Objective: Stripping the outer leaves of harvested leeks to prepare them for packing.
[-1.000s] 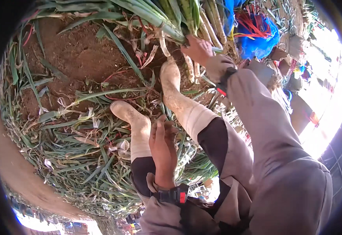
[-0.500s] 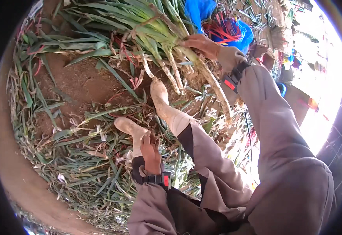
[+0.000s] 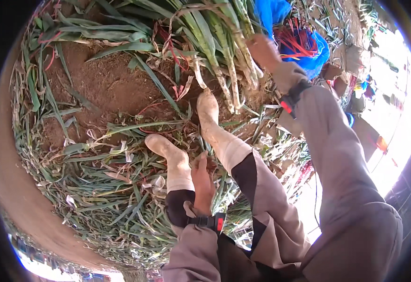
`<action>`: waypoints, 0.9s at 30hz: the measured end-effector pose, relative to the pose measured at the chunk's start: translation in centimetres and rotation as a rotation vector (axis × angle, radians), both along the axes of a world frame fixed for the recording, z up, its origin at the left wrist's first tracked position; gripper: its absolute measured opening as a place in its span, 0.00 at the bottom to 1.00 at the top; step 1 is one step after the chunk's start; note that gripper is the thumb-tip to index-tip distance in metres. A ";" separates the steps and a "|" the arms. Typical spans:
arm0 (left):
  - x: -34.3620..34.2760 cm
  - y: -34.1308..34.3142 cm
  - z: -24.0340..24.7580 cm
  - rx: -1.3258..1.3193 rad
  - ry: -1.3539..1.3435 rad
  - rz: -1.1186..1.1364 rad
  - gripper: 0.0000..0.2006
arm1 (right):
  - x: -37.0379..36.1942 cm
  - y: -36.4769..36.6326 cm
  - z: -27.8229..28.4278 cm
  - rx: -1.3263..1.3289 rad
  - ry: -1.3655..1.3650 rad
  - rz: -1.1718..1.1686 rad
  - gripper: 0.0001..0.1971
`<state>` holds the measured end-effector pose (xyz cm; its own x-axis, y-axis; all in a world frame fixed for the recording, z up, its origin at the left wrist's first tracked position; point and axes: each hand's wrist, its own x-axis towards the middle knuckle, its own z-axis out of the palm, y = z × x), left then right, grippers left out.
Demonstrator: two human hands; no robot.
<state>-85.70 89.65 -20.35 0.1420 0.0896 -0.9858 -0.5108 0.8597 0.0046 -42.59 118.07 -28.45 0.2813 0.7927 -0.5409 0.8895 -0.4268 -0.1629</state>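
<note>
A bunch of long green onions (image 3: 222, 40) lies at the top centre, pale root ends toward my boots and green leaves spread to the upper left. My right hand (image 3: 263, 51) is at the right side of the bunch, against its outer stalks. Its fingers are blurred and partly hidden, so their grip does not show. My left hand (image 3: 202, 181) hangs between my two muddy pale boots (image 3: 168, 157), fingers loosely apart, with nothing seen in it. Both wrists wear dark straps with a red-marked buckle.
Beside my right hand is a blue bag (image 3: 316, 56) with red ties (image 3: 297, 40). Loose leaves and peelings (image 3: 116, 197) cover the ground to the left and below. Bare brown soil (image 3: 116, 94) shows left of my boots. A dark cable (image 3: 316, 197) hangs near my right leg.
The thick stalk that my right hand held slanting toward me now lies up with the bunch. My right hand has moved up; my left hand has shifted right and up. The view has shifted too.
</note>
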 end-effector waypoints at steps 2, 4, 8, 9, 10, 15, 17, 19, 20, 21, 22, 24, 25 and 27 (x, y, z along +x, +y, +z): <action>-1.2 -0.1 0.1 0.004 0.019 0.059 0.14 | -7.0 -1.1 -4.0 -0.270 0.152 0.020 0.24; -1.9 -0.1 0.6 0.011 0.019 0.111 0.14 | -11.4 -3.8 -8.7 -0.388 0.212 -0.047 0.33; -2.9 0.1 0.2 0.054 0.047 0.143 0.15 | -15.8 -8.6 -16.8 -0.294 0.428 -0.441 0.54; -3.5 -0.4 0.4 0.069 0.040 0.161 0.15 | -17.4 -8.5 -16.6 -0.282 0.361 -0.481 0.55; -3.9 -0.4 0.0 0.077 0.056 0.156 0.15 | -18.1 -8.1 -15.9 -0.253 0.369 -0.564 0.45; -4.0 -1.6 2.4 0.048 0.137 0.099 0.16 | -19.8 -6.8 -0.3 -0.348 0.978 -0.770 0.35; -4.7 -2.5 4.1 -0.008 0.091 0.102 0.17 | -19.2 -5.6 11.6 -0.319 0.775 -0.369 0.31; -4.6 -2.5 7.9 -0.007 0.041 0.134 0.16 | -18.4 -6.8 22.0 -0.415 0.777 -0.184 0.31; -4.7 -2.3 10.6 -0.010 0.022 0.156 0.16 | -18.4 -8.0 27.2 -0.447 0.787 -0.122 0.32; -5.3 -1.6 13.7 0.016 0.027 0.169 0.16 | -18.6 -9.3 32.3 -0.463 0.802 -0.083 0.33; -5.5 -1.1 16.4 0.047 0.004 0.176 0.21 | -18.5 -11.4 37.1 -0.394 0.900 -0.125 0.31; -4.4 4.9 23.9 0.126 -0.058 0.182 0.26 | -18.3 -14.2 46.6 -0.231 0.860 -0.083 0.27; -3.2 8.7 28.5 0.183 -0.037 0.229 0.27 | -17.8 -14.8 50.5 -0.210 0.847 -0.060 0.27; -2.9 14.1 37.0 0.341 -0.028 0.348 0.28 | -18.1 -15.6 58.9 -0.159 0.856 0.002 0.26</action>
